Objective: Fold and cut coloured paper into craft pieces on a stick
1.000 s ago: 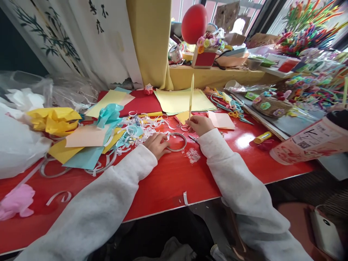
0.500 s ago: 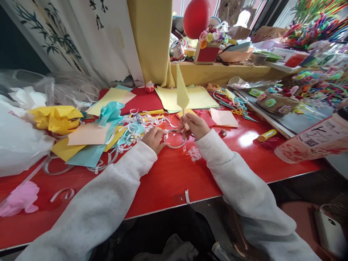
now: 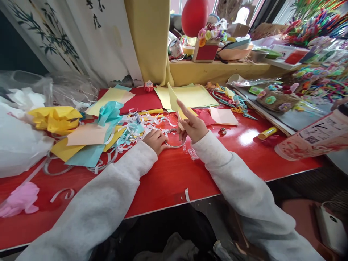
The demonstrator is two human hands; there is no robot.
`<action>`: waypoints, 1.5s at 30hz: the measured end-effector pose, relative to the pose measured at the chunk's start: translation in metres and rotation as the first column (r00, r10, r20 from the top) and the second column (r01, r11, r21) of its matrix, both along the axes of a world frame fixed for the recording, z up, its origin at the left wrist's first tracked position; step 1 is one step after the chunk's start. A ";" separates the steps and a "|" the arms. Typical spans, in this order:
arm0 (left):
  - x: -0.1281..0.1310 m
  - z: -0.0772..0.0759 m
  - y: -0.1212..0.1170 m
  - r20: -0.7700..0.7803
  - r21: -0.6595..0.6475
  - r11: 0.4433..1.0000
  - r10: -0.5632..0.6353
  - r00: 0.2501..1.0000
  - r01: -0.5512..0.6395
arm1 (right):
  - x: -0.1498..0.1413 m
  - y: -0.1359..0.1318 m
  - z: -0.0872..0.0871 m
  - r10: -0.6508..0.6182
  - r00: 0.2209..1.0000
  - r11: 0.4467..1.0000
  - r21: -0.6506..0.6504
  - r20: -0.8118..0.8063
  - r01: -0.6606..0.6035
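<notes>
My left hand (image 3: 156, 140) rests on the red table (image 3: 163, 181), fingers curled on the rim of a clear ring (image 3: 175, 146) that lies flat there. Just right of it, my right hand (image 3: 193, 126) is raised a little over the ring. Its index finger points up and left, while the thumb and other fingers pinch the lower end of a narrow pale-yellow paper piece (image 3: 173, 100). The paper leans to the upper left. Both arms wear light grey sleeves.
Coloured sheets and white paper curls (image 3: 141, 127) litter the table behind my hands, with a yellow paper stack (image 3: 194, 96) further back. A yellow glue stick (image 3: 268, 133) lies at the right, plastic bags (image 3: 19, 137) at the left, and a pink paper flower (image 3: 19, 199) near the front edge.
My right hand brought the yellow paper from upright down towards the ring and tipped it to the left, with the index finger now stretched out. My left hand has stayed on the ring.
</notes>
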State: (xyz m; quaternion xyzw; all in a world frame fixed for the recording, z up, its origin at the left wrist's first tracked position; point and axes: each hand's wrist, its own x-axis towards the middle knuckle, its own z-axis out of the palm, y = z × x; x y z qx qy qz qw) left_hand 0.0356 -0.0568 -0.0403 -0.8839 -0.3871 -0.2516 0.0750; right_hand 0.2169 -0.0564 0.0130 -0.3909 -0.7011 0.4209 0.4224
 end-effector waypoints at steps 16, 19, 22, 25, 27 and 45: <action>-0.007 0.005 0.003 0.313 0.146 0.989 -0.037 0.949 -0.010 | -0.014 0.002 -0.020 0.068 0.970 0.946 0.294 0.235 -0.137; -0.004 0.009 -0.001 0.340 0.104 0.993 0.012 0.940 -0.050 | -0.015 0.004 -0.023 0.060 0.963 0.968 0.221 0.264 -0.121; -0.004 0.012 -0.003 0.343 0.104 0.994 0.001 0.939 -0.039 | -0.018 0.002 -0.022 -0.021 0.965 0.969 0.243 0.261 -0.044; -0.006 0.012 -0.002 0.337 0.144 0.990 -0.052 0.940 0.003 | -0.020 -0.001 -0.020 -0.088 0.961 0.955 0.297 0.261 0.007; -0.007 0.011 0.000 0.342 0.172 0.985 -0.061 0.938 0.001 | -0.021 -0.002 -0.019 -0.075 0.962 0.954 0.300 0.261 -0.007; -0.003 0.009 0.001 0.448 -0.020 1.000 0.027 0.894 -0.020 | -0.024 -0.002 -0.023 -0.008 0.956 0.970 0.233 0.294 -0.064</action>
